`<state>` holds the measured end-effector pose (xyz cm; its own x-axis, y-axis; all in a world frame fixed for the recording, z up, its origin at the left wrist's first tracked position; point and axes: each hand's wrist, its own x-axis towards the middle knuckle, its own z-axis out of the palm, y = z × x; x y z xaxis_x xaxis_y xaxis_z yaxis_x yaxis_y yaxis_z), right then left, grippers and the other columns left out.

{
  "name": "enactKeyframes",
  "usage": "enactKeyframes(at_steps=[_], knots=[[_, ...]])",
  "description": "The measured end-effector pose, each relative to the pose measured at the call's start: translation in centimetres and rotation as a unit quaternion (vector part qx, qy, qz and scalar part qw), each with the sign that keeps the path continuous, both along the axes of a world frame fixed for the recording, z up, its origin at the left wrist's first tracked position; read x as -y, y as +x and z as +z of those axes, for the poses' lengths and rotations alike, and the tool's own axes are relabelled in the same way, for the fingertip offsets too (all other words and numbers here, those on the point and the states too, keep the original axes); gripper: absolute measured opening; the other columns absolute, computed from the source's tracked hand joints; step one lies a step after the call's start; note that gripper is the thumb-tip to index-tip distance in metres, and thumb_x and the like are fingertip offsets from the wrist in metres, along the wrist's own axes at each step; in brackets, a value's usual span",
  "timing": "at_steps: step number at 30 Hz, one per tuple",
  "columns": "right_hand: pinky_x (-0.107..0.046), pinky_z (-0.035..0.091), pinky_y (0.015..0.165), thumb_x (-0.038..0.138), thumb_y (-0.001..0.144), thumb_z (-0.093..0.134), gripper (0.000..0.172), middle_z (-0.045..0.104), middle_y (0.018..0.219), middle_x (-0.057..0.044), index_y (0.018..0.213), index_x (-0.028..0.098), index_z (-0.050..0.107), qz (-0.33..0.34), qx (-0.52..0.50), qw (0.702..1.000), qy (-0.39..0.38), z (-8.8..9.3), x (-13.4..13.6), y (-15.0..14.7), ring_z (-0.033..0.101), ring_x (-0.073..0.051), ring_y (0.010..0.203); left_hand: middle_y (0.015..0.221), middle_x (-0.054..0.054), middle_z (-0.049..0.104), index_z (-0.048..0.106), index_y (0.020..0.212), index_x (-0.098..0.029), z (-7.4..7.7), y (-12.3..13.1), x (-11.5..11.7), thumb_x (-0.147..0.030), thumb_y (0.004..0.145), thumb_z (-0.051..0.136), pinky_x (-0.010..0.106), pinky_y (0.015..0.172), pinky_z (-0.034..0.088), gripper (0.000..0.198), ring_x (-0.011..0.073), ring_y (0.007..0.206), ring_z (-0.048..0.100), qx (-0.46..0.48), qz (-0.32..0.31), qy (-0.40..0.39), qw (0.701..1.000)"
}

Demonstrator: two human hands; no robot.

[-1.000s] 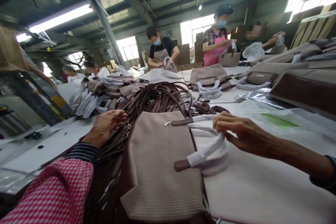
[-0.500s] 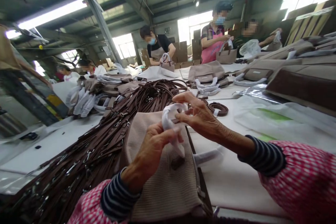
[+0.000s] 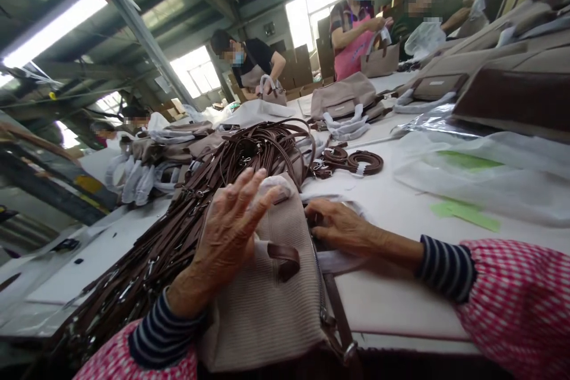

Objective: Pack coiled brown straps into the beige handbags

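Beige handbag [image 3: 262,314]: left hand [image 3: 229,231], right hand [image 3: 341,228] now apart

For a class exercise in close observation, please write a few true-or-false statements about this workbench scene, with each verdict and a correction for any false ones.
1. The left hand lies over a beige ribbed handbag. True.
2. The right hand grips a pair of scissors. False: no scissors show; its fingers reach the bag's zipped edge.
3. A heap of brown leather straps lies beyond the bag. True.
4. The coiled brown strap lies on the floor. False: it lies on the white work table.
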<state>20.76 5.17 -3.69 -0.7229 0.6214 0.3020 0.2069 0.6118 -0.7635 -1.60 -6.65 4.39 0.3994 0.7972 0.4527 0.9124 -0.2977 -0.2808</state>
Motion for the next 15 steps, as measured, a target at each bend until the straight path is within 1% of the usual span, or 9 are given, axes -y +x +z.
enactKeyframes(at_steps=[2, 4, 6, 8, 9, 11, 13, 14, 15], knots=[[-0.033, 0.046, 0.082, 0.006, 0.077, 0.06, 0.028, 0.072, 0.101, -0.005, 0.101, 0.017, 0.07, 0.014, -0.015, 0.999, -0.026, 0.0, -0.2, 0.0, 0.062, -0.021, 0.09, 0.164, 0.008, 0.045, 0.046, 0.153, -0.027, 0.0, -0.3, -0.3, 0.008, 0.089, 0.038, 0.054, 0.122, 0.039, 0.073, 0.0276, 0.157, 0.033, -0.04, -0.02, -0.085, 0.995], [-0.033, 0.047, 0.083, 0.005, 0.077, 0.058, 0.031, 0.074, 0.101, -0.005, 0.101, 0.017, 0.073, 0.032, -0.036, 0.998, -0.043, 0.0, -0.4, 0.0, 0.063, -0.021, 0.09, 0.156, 0.008, 0.054, 0.049, 0.151, -0.026, 0.0, -0.5, -0.7, 0.0, 0.097, 0.04, 0.052, 0.121, 0.042, 0.06, 0.0269, 0.154, 0.037, -0.03, -0.014, -0.134, 0.99], [-0.033, 0.049, 0.084, 0.004, 0.077, 0.057, 0.033, 0.076, 0.103, -0.005, 0.102, 0.017, 0.075, 0.057, -0.055, 0.996, -0.043, 0.1, -0.6, 0.0, 0.065, -0.02, 0.092, 0.149, 0.009, 0.06, 0.051, 0.149, -0.024, 0.3, -0.6, -1.4, -0.016, 0.104, 0.047, 0.051, 0.117, 0.046, 0.046, 0.0287, 0.148, 0.044, 0.009, 0.002, -0.14, 0.99], [-0.032, 0.049, 0.086, 0.005, 0.08, 0.055, 0.032, 0.076, 0.104, -0.005, 0.101, 0.017, 0.076, 0.078, -0.06, 0.994, -0.041, 0.3, -0.7, 0.2, 0.065, -0.02, 0.093, 0.138, 0.01, 0.066, 0.051, 0.148, -0.023, 0.8, -0.5, -1.8, -0.03, 0.106, 0.053, 0.048, 0.11, 0.051, 0.043, 0.0284, 0.131, 0.058, 0.066, 0.015, -0.13, 0.989], [-0.031, 0.049, 0.085, 0.005, 0.082, 0.054, 0.03, 0.076, 0.102, -0.005, 0.099, 0.017, 0.076, 0.076, -0.057, 0.995, -0.041, 0.4, -0.7, 0.2, 0.065, -0.02, 0.092, 0.132, 0.01, 0.069, 0.052, 0.147, -0.023, 1.2, -0.5, -1.9, -0.036, 0.106, 0.053, 0.047, 0.106, 0.052, 0.042, 0.0272, 0.122, 0.063, 0.093, 0.019, -0.124, 0.988], [-0.03, 0.049, 0.082, 0.006, 0.084, 0.053, 0.025, 0.075, 0.097, -0.004, 0.094, 0.017, 0.073, 0.035, -0.05, 0.997, -0.04, 0.4, -0.6, 0.3, 0.065, -0.019, 0.088, 0.123, 0.008, 0.071, 0.057, 0.139, -0.023, 1.9, -0.3, -1.4, -0.041, 0.108, 0.049, 0.045, 0.104, 0.052, 0.037, 0.0252, 0.113, 0.066, 0.128, 0.017, -0.119, 0.985], [-0.029, 0.047, 0.077, 0.006, 0.082, 0.056, 0.023, 0.072, 0.09, -0.003, 0.097, 0.017, 0.068, -0.023, -0.035, 0.999, -0.018, 0.3, -0.3, 0.3, 0.063, -0.017, 0.081, 0.126, 0.007, 0.069, 0.061, 0.132, -0.025, 2.7, -0.3, 0.0, -0.041, 0.109, 0.046, 0.044, 0.109, 0.048, 0.032, 0.0247, 0.12, 0.063, 0.134, -0.006, -0.125, 0.983], [-0.029, 0.046, 0.076, 0.006, 0.081, 0.057, 0.027, 0.071, 0.091, -0.002, 0.103, 0.018, 0.066, -0.037, -0.026, 0.999, 0.008, 0.2, -0.1, 0.3, 0.062, -0.017, 0.08, 0.132, 0.007, 0.067, 0.062, 0.131, -0.026, 2.9, -0.4, 1.1, -0.04, 0.109, 0.046, 0.044, 0.113, 0.046, 0.03, 0.0249, 0.128, 0.059, 0.129, -0.024, -0.128, 0.983], [-0.028, 0.046, 0.075, 0.005, 0.081, 0.059, 0.033, 0.07, 0.095, -0.003, 0.111, 0.018, 0.064, -0.035, -0.013, 0.998, 0.046, 0.1, 0.1, 0.2, 0.062, -0.018, 0.082, 0.14, 0.007, 0.063, 0.06, 0.133, -0.027, 3.0, -0.6, 2.3, -0.039, 0.109, 0.047, 0.043, 0.117, 0.043, 0.03, 0.0252, 0.136, 0.054, 0.118, -0.039, -0.132, 0.983]])
